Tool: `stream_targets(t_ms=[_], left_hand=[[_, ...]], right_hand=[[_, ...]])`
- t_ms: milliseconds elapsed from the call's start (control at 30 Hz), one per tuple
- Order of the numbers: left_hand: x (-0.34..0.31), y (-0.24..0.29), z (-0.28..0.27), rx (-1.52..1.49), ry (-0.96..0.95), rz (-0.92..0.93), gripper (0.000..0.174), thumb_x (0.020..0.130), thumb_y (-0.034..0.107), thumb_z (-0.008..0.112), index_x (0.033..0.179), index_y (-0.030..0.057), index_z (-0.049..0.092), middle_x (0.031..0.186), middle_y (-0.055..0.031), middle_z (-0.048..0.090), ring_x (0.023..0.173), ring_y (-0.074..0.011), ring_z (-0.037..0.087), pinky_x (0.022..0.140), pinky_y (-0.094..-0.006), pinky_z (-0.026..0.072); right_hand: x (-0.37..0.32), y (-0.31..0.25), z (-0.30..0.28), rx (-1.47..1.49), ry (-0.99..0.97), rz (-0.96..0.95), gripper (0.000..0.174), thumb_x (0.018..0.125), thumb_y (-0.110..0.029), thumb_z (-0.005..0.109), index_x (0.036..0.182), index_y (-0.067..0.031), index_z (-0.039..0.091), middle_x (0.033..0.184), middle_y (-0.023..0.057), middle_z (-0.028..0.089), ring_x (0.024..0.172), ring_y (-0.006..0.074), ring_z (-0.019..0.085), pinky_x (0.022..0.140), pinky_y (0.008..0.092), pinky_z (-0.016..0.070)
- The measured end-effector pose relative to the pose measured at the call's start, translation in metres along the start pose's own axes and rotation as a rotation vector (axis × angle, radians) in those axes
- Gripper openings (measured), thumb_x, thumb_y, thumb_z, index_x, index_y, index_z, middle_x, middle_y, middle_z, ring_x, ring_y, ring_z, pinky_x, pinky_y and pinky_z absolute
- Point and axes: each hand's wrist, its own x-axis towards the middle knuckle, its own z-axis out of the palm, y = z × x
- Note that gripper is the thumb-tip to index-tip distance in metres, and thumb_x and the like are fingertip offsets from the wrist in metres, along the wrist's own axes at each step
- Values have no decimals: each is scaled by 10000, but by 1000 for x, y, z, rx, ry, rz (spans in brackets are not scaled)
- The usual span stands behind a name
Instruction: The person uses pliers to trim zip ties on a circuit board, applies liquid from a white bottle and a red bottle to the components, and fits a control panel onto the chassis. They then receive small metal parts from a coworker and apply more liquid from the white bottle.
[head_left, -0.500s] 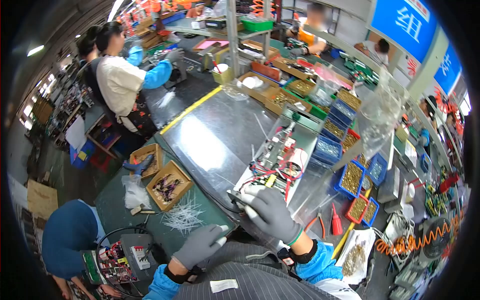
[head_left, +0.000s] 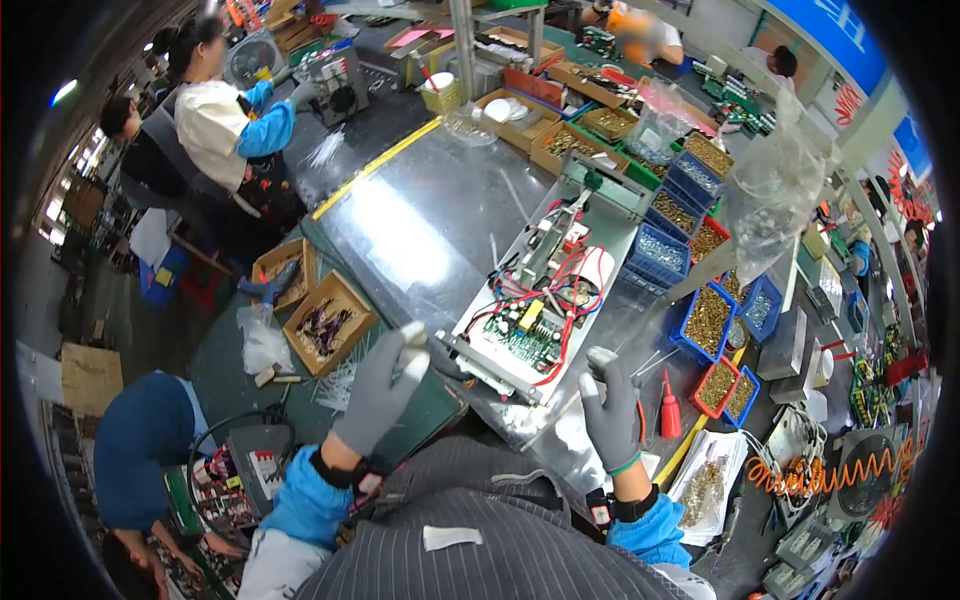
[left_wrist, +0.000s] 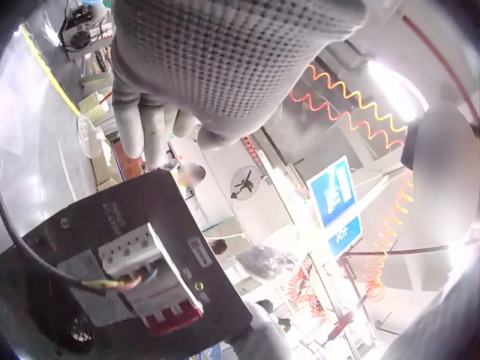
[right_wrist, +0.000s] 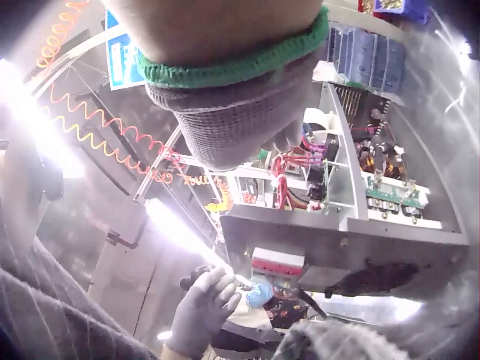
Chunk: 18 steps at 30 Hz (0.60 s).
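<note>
An electrical unit in a long metal chassis (head_left: pixel 598 238) lies on the worktable, its top uncovered. Red wires and a green circuit board (head_left: pixel 520 345) show inside. My gloved left hand (head_left: pixel 382 392) is raised left of the chassis's near end, fingers slightly bent and holding nothing. To the right of that end is my gloved right hand (head_left: pixel 612 415), thumb and fingers apart, holding nothing. In the left wrist view the dark end panel (left_wrist: pixel 214 300) carries a breaker (left_wrist: pixel 154 277) with a red strip and a black cable. The left glove (left_wrist: pixel 232 67) is above the panel there.
Blue and red bins of screws (head_left: pixel 705 320) line the right side. A red bottle (head_left: pixel 670 408) stands near my right hand. Cardboard boxes (head_left: pixel 330 322) and white strips sit at the left. A plastic bag (head_left: pixel 775 190) hangs at the right. Other people work around the tables.
My right hand has come off the chassis's near end and moved right. My left hand has risen forward, toward the chassis. The chassis's near end is now uncovered; the head view tilts lower.
</note>
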Motion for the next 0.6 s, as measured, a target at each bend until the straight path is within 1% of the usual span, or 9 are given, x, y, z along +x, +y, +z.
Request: stream_targets(t_ms=[167, 300, 400, 433, 467, 500, 533, 567, 600], left_hand=[[56, -27, -11, -331, 25, -184, 387, 1008, 172, 538, 1354, -2, 541, 1165, -100, 659, 908, -143, 657, 810, -274, 526], [111, -78, -2, -523, -101, -255, 382, 1010, 213, 524, 1344, 31, 557, 1160, -106, 657, 832, -134, 654, 781, -262, 548], [159, -128, 38, -684, -220, -358, 403, 1000, 217, 538, 1361, 37, 544, 1156, -91, 657, 819, -153, 653, 759, -303, 567], [174, -144, 57, -726, -225, -338, 393, 997, 212, 530, 1347, 33, 540, 1103, -83, 654, 800, -152, 646, 720, -305, 567], [188, -159, 70, -877, -357, -334, 357, 980, 148, 535, 1317, 29, 542, 1105, -87, 629, 889, -153, 643, 766, -282, 553], [197, -183, 88, -1167, -455, -269, 354, 979, 207, 573, 1286, 30, 557, 979, -26, 610, 874, -112, 610, 755, -240, 516], [211, -213, 117, -1258, -544, -256, 359, 977, 218, 565, 1288, 39, 565, 1031, -30, 632, 915, -127, 611, 782, -272, 521], [211, -198, 125, -393, -323, 197, 345, 971, 253, 558, 1238, 39, 604, 1046, -36, 657, 902, -151, 623, 794, -309, 525], [219, -193, 142, -762, -460, -275, 358, 966, 289, 556, 1200, 29, 631, 1034, -49, 679, 891, -168, 631, 811, -343, 526]], right_hand=[[-19, -27, 11, 21, -96, -58, 246, 936, -136, 627, 1139, 1, 604, 1092, 170, 621, 1020, 311, 611, 900, 378, 482], [-35, -44, 35, -65, -133, -27, 320, 931, -217, 664, 1170, -13, 603, 1077, 174, 621, 992, 335, 622, 887, 393, 485], [-35, -47, 42, -140, -116, 24, 307, 931, -221, 665, 1146, -12, 602, 1050, 170, 629, 993, 345, 619, 885, 402, 482], [-33, -51, 44, -134, -99, 71, 287, 925, -211, 665, 1119, -7, 606, 1019, 173, 625, 971, 343, 616, 873, 399, 479], [-32, -55, 47, -166, -84, 90, 265, 928, -202, 651, 1093, 1, 610, 975, 181, 607, 921, 356, 605, 827, 405, 477], [-33, -55, 50, -217, -66, 80, 247, 932, -196, 640, 1072, 5, 611, 950, 183, 595, 890, 364, 593, 794, 412, 469], [-35, -53, 52, -267, -51, 71, 231, 935, -191, 630, 1052, 8, 613, 925, 186, 582, 859, 371, 581, 761, 420, 461], [-32, -55, 53, -261, -61, 60, 217, 936, -186, 624, 1029, 10, 612, 910, 187, 572, 836, 376, 570, 740, 427, 451], [-29, -58, 55, -255, -68, 54, 205, 937, -181, 618, 1007, 11, 611, 895, 189, 561, 814, 380, 559, 719, 433, 441]])
